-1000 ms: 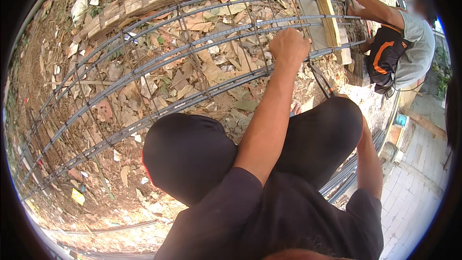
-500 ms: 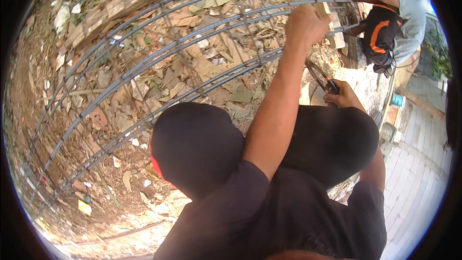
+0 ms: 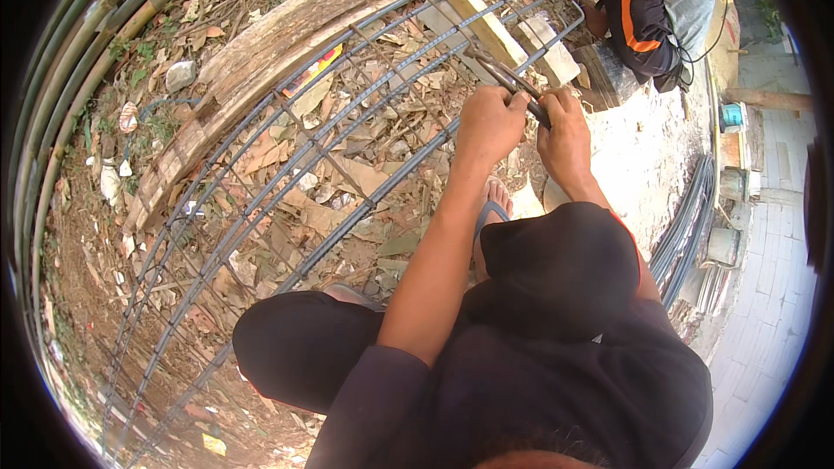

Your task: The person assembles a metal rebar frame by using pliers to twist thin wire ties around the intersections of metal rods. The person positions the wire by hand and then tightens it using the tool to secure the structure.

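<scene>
Both of my hands meet at a pair of long-handled pincers (image 3: 506,80) near the right end of the rebar cage. My left hand (image 3: 488,126) is closed around one handle. Just beside it, my right hand (image 3: 565,141) grips the other, dark handle. The jaws point up and left, at a bar of the rebar cage (image 3: 369,202); whether they bite on a wire there is too small to tell. The cage is made of long ribbed steel bars with thin cross ties, running from lower left to upper right.
A wooden block (image 3: 484,22) and a pale brick (image 3: 547,50) lie under the cage's end. A co-worker in dark shorts (image 3: 641,13) crouches at the upper right. Dry leaves cover the ground. Bundled rods (image 3: 689,221) lie at right, bamboo poles (image 3: 82,43) at upper left.
My left hand has come off the cage's end and down to the pincers. My right hand has lifted the pincers to the bars. The view has shifted, bringing bamboo poles in at left.
</scene>
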The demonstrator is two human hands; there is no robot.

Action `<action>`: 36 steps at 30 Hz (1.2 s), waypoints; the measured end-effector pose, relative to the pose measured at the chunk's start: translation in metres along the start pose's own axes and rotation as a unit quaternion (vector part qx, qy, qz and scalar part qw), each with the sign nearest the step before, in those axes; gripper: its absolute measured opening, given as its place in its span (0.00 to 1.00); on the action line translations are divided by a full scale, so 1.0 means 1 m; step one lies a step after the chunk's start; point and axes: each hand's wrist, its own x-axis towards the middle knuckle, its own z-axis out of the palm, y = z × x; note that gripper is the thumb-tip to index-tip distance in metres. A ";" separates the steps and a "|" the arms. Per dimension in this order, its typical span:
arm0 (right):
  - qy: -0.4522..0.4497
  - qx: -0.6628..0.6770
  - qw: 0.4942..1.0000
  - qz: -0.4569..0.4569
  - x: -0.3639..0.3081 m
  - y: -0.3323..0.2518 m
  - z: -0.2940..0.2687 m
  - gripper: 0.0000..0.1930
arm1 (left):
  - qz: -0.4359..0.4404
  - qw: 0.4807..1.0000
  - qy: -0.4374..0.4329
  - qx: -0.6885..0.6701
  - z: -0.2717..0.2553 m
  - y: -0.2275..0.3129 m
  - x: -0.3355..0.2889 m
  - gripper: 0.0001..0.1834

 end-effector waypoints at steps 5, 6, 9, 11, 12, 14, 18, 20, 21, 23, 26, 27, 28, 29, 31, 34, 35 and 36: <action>-0.107 0.042 0.993 -0.011 0.024 0.031 0.021 0.20 | -0.071 0.994 -0.053 0.060 -0.054 0.018 0.002 0.18; -0.120 0.050 0.991 -0.013 0.031 0.038 0.022 0.22 | -0.053 0.991 -0.054 0.113 -0.071 0.027 0.002 0.17; -0.066 0.021 0.994 -0.079 0.055 0.057 0.020 0.21 | -0.033 0.982 -0.025 0.185 -0.112 0.053 -0.001 0.17; -0.023 -0.041 0.990 -0.131 0.069 0.061 0.015 0.19 | -0.005 0.964 0.054 0.260 -0.119 0.062 -0.002 0.17; 0.029 -0.063 0.982 -0.176 0.075 0.061 0.011 0.19 | 0.022 0.951 0.111 0.289 -0.121 0.065 -0.002 0.17; -0.113 0.021 0.976 -0.183 0.079 0.060 -0.002 0.19 | 0.051 0.925 0.181 0.331 -0.124 0.068 -0.002 0.17; -0.258 0.130 0.945 -0.152 0.077 0.071 -0.036 0.18 | 0.061 0.896 0.228 0.377 -0.146 0.074 -0.004 0.17; -0.272 0.121 0.947 -0.118 0.079 0.083 -0.048 0.17 | 0.036 0.896 0.235 0.376 -0.166 0.079 -0.008 0.18; -0.282 0.142 0.946 -0.074 0.080 0.090 -0.054 0.16 | 0.034 0.898 0.277 0.340 -0.172 0.081 -0.010 0.18; -0.329 0.288 0.893 0.103 0.089 0.100 -0.052 0.16 | 0.028 0.890 0.378 0.255 -0.176 0.080 -0.010 0.18; -0.199 0.126 0.971 0.040 0.102 0.096 -0.030 0.21 | 0.069 0.932 0.340 0.107 -0.149 0.066 0.005 0.16; -0.109 0.015 0.994 -0.019 0.103 0.088 -0.020 0.28 | 0.079 0.946 0.308 0.058 -0.134 0.061 0.011 0.16; -0.028 0.062 0.996 -0.055 0.105 0.079 -0.013 0.29 | 0.063 0.959 0.277 -0.003 -0.119 0.055 0.014 0.15; 0.039 0.099 0.991 -0.085 0.106 0.067 -0.005 0.30 | 0.069 0.963 0.243 -0.092 -0.105 0.050 0.017 0.14; 0.072 0.233 0.965 -0.094 0.109 0.039 0.004 0.27 | 0.002 0.964 0.108 -0.244 -0.084 0.045 0.019 0.15; -0.048 0.630 0.774 -0.042 0.118 0.002 -0.001 0.24 | -0.071 0.915 -0.056 -0.393 -0.050 0.037 0.012 0.15; -0.057 0.672 0.737 -0.037 0.121 -0.006 -0.005 0.24 | -0.111 0.906 -0.063 -0.404 -0.038 0.034 0.010 0.14; -0.073 0.710 0.700 -0.029 0.123 -0.011 -0.011 0.24 | -0.111 0.887 -0.109 -0.434 -0.028 0.031 0.007 0.14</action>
